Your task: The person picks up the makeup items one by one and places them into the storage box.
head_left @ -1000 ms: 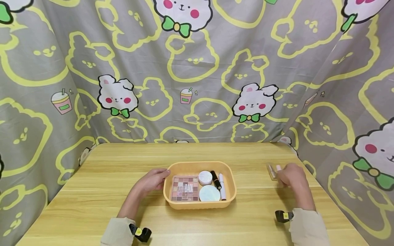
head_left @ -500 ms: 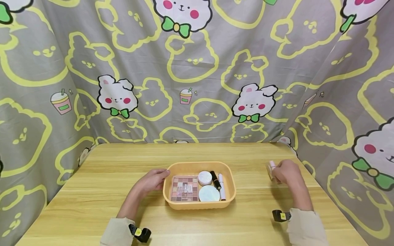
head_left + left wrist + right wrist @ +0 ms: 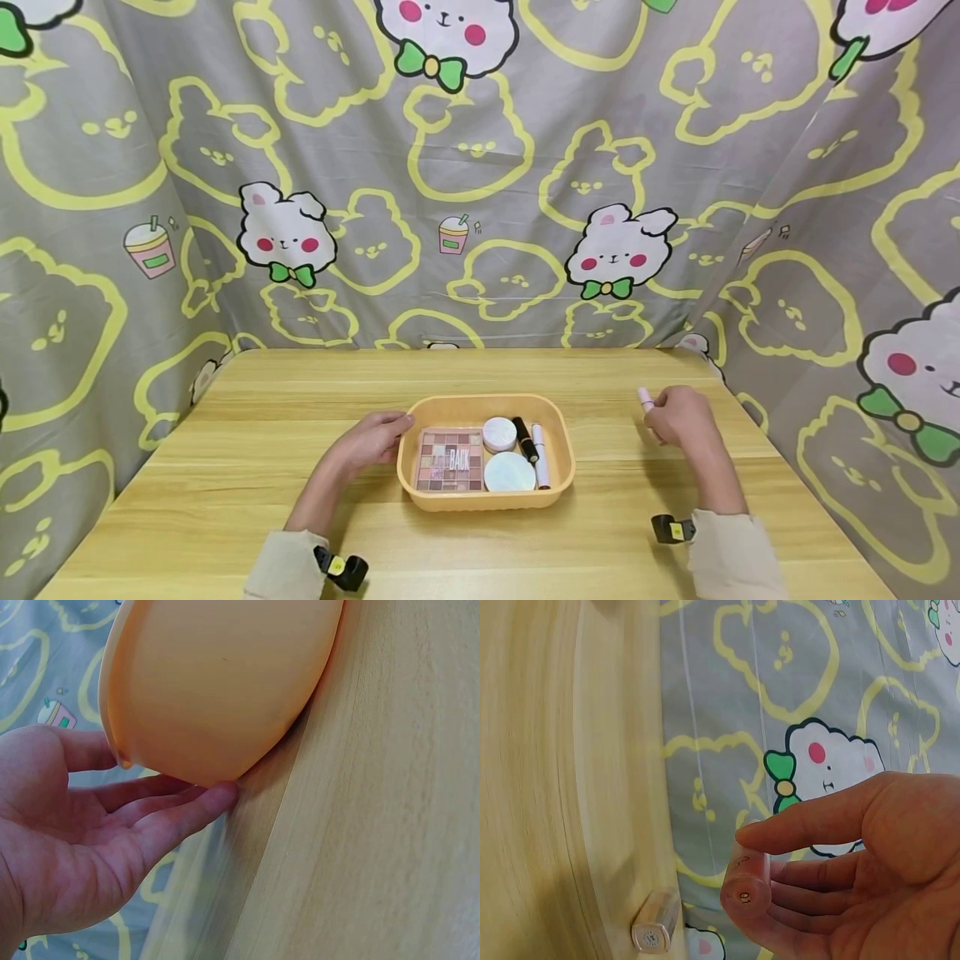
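My right hand (image 3: 684, 414) pinches a slim pink lip gloss tube (image 3: 646, 400) between thumb and fingers, above the table's right side. In the right wrist view its round base, marked 01, faces the camera. A second, clear-sided cosmetic tube (image 3: 654, 926) lies on the table below that hand; the head view has it hidden. At the left end of the orange plastic basket (image 3: 487, 501), my left hand (image 3: 372, 437) holds on, thumb at the rim and fingers against the outer wall.
Inside the basket lie an eyeshadow palette (image 3: 450, 461), two round compacts (image 3: 500, 434), a black tube (image 3: 526, 440) and a white tube (image 3: 540, 457). Patterned grey curtains (image 3: 480, 250) enclose the wooden table (image 3: 315, 375) at the back and sides.
My right hand has picked up the pink lip gloss tube and moved left with it, away from the clear-sided tube. The left hand and basket have stayed put.
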Tool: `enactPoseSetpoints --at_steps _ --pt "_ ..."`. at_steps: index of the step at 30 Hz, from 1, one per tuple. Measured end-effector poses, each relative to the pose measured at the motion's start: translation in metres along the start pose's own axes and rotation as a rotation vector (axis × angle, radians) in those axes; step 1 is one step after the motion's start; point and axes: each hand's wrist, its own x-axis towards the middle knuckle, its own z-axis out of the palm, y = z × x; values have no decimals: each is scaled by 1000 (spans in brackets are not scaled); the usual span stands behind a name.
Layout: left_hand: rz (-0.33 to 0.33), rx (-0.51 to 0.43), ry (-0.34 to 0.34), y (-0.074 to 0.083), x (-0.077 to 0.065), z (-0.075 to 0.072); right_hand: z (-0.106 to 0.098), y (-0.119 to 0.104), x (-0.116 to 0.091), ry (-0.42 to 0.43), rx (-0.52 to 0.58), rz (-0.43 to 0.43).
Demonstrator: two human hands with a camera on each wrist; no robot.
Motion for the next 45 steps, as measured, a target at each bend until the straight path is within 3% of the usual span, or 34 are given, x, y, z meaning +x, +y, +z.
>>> enactPoseSetpoints --at_steps 8,27,45 --pt "0 5 8 0 0 0 13 -12 0 82 -9 -49" --pt "8 -7 -2 1 0 0 30 -42 -6 169 21 -107" --pt "2 -8 12 1 0 0 44 -69 -13 188 24 -156"
